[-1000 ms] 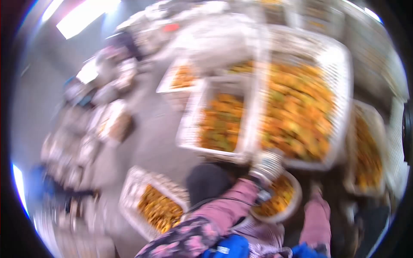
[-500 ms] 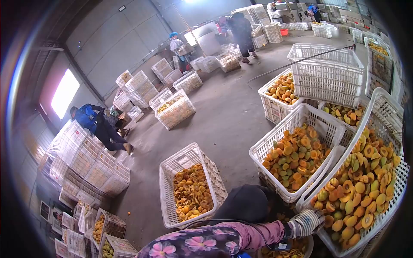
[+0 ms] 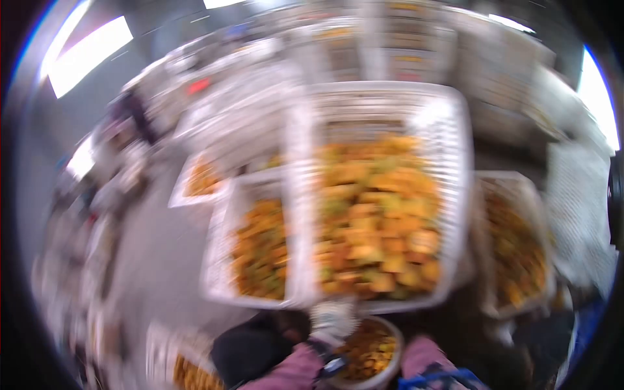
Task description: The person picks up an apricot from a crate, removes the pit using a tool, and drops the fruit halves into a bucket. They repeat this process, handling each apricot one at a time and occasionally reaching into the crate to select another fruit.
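Note:
Motion blurs the whole view. My left hand (image 3: 333, 321), in a pale glove with a pink sleeve, is at the near rim of a big white plastic crate (image 3: 458, 188), its fingers smeared. Orange, yellow and greenish apricot halves (image 3: 380, 221) fill this tilted crate. Just below the glove stands a round pale bucket (image 3: 395, 364) with more apricot pieces (image 3: 370, 351) inside. On the bucket's right a pink sleeve (image 3: 426, 359) shows, but my right hand does not.
Another crate of apricots (image 3: 218, 260) adjoins the big one on the left, with a smaller one (image 3: 179, 195) behind. A crate of darker fruit (image 3: 484, 253) stands on the right. A dark rounded thing (image 3: 250, 351) is beside my left arm. Stacked crates (image 3: 416, 52) line the back.
The view has swung right, bringing the big crate to the middle and the bucket into fuller sight. My left glove is still by the crate's near rim.

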Available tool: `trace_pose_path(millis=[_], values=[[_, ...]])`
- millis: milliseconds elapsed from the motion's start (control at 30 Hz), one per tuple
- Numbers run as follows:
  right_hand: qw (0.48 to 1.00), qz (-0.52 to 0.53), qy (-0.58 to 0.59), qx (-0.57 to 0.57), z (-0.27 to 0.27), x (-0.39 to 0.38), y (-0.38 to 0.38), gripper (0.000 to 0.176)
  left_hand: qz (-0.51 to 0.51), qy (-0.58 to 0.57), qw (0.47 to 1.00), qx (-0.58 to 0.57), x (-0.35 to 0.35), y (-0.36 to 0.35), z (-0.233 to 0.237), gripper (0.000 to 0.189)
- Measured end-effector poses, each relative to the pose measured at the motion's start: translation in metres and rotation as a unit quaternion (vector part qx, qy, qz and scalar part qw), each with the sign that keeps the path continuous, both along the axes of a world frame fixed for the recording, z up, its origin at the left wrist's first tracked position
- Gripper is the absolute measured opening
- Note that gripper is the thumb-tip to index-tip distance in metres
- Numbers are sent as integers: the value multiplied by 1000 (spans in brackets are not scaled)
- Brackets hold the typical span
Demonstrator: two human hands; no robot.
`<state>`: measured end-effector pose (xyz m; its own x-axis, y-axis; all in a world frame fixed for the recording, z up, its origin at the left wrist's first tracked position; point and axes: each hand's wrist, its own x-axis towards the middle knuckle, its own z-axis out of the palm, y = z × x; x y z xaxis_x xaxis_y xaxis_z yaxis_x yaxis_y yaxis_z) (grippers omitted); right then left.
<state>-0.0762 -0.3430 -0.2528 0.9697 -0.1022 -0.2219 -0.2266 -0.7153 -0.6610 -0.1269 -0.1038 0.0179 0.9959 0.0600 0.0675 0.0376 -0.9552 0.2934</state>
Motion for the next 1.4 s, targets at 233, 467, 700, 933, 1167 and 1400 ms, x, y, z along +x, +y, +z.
trace_pose_path(millis=[233, 467, 700, 933, 1167, 1400], values=[[975, -138, -100, 141, 0, 2, 7, 42, 22, -178, 981, 71, 10, -12, -9, 12], [947, -257, -133, 142, 25, -10, -25, 39, 39, -107, 988, 107, -1, -10, -11, 17], [833, -527, -55, 158, 165, -21, -47, 42, 49, -145, 985, 78, -8, -16, 2, 21], [916, -228, -61, 324, 272, -102, 29, 42, -100, -184, 721, -661, -20, -45, -43, 24], [941, -75, -249, 215, 354, -183, 61, 17, -148, -25, 747, -648, -118, -44, 14, 42], [948, -20, -166, 272, 275, -211, 83, 39, 45, 158, 308, -937, -120, -37, 82, 21]])
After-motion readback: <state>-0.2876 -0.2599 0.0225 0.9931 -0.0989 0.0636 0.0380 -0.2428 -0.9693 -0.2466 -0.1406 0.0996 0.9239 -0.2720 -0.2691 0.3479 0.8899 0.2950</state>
